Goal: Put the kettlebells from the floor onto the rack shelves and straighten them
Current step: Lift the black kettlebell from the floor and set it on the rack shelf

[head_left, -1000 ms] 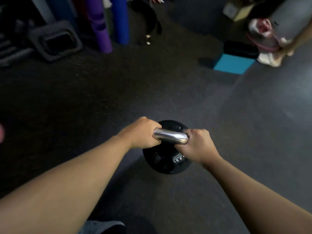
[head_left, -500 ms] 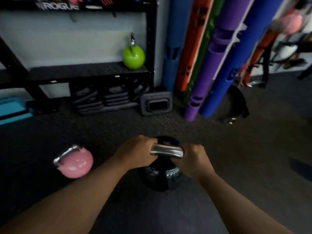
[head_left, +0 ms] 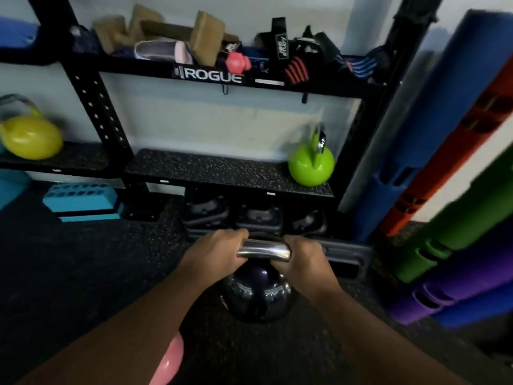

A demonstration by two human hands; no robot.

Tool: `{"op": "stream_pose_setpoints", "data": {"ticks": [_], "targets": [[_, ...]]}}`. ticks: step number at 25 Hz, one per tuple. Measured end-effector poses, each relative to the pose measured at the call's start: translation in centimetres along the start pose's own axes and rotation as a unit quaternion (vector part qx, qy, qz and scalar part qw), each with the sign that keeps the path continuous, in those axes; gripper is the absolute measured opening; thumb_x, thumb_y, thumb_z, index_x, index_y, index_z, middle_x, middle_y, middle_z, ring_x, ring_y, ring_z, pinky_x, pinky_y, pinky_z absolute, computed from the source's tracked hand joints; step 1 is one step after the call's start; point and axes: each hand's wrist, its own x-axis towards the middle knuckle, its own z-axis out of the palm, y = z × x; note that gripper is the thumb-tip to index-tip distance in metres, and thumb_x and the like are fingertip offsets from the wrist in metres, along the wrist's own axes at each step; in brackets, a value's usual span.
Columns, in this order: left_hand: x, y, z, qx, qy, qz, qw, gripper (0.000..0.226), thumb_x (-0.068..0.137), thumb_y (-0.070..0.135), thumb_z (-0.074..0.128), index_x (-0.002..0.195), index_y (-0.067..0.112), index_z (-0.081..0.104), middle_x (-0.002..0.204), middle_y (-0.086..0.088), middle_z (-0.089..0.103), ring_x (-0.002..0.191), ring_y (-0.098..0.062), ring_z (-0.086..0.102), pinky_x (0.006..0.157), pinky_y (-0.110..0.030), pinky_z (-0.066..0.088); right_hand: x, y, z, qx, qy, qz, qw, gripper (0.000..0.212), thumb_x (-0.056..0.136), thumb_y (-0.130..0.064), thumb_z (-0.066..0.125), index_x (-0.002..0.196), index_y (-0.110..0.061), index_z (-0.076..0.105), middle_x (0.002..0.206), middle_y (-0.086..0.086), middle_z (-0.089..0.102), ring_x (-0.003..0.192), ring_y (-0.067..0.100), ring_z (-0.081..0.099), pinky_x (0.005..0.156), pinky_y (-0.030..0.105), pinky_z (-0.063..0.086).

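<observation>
A black kettlebell (head_left: 259, 298) with a chrome handle hangs above the floor in front of the rack. My left hand (head_left: 215, 252) grips the handle's left end and my right hand (head_left: 304, 258) grips its right end. Ahead, the low black rack shelf (head_left: 211, 172) carries a green kettlebell (head_left: 311, 166) at its right end. On the neighbouring shelf to the left sits a yellow kettlebell (head_left: 30, 137). A pink kettlebell (head_left: 168, 362) lies on the floor under my left forearm, mostly hidden.
The upper shelf (head_left: 211, 76) holds wraps, blocks and a small pink weight. Dark plates (head_left: 249, 215) are stacked under the low shelf. Teal blocks (head_left: 80, 198) lie at the left. Tall foam rollers (head_left: 449, 168) in blue, orange, green and purple lean at the right.
The view has turned from open floor to the rack and come closer. Both hands have carried the black kettlebell toward the low shelf; the pink kettlebell now lies behind my left arm.
</observation>
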Motion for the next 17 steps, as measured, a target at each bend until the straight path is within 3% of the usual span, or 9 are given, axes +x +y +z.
{"op": "stream_pose_setpoints", "data": {"ticks": [3, 8, 11, 17], "targets": [[8.0, -4.3, -0.3, 0.005, 0.025, 0.014, 1.000, 0.025, 0.087, 0.031, 0.064, 0.081, 0.030, 0.040, 0.075, 0.009, 0.053, 0.069, -0.017, 0.058, 0.057, -0.028, 0.033, 8.8, 0.6, 1.3, -0.001, -0.003, 0.008, 1.000, 0.023, 0.071, -0.021, 0.077, 0.092, -0.018, 0.071, 0.080, 0.001, 0.071, 0.075, 0.017, 0.066, 0.062, 0.016, 0.036], [18.4, -9.3, -0.5, 0.023, 0.093, 0.041, 0.995, 0.018, 0.080, 0.019, 0.073, 0.084, 0.019, 0.056, 0.067, 0.011, 0.047, 0.056, -0.010, 0.042, 0.050, -0.023, 0.033, 20.7, 2.7, 2.6, -0.009, 0.008, -0.009, 1.000, 0.024, 0.069, -0.018, 0.079, 0.091, -0.015, 0.070, 0.083, 0.005, 0.070, 0.075, 0.021, 0.063, 0.065, 0.019, 0.035], [25.2, -11.3, 0.0, 0.026, 0.103, 0.050, 0.993, 0.022, 0.076, 0.014, 0.078, 0.085, 0.015, 0.058, 0.068, 0.004, 0.058, 0.055, -0.010, 0.043, 0.048, -0.024, 0.037, 27.7, 5.1, 3.3, -0.001, 0.007, -0.004, 1.000, 0.021, 0.070, -0.018, 0.078, 0.089, -0.016, 0.068, 0.076, -0.001, 0.062, 0.068, 0.013, 0.054, 0.058, 0.013, 0.030], [36.8, -14.1, 2.0, 0.015, 0.081, 0.022, 0.996, 0.026, 0.079, 0.014, 0.077, 0.095, 0.013, 0.057, 0.078, 0.003, 0.059, 0.060, -0.011, 0.048, 0.051, -0.021, 0.039, 39.1, 10.5, 5.3, -0.016, 0.032, -0.021, 0.999, 0.020, 0.068, -0.014, 0.080, 0.079, -0.010, 0.063, 0.079, 0.014, 0.068, 0.073, 0.032, 0.062, 0.060, 0.018, 0.024]]}}
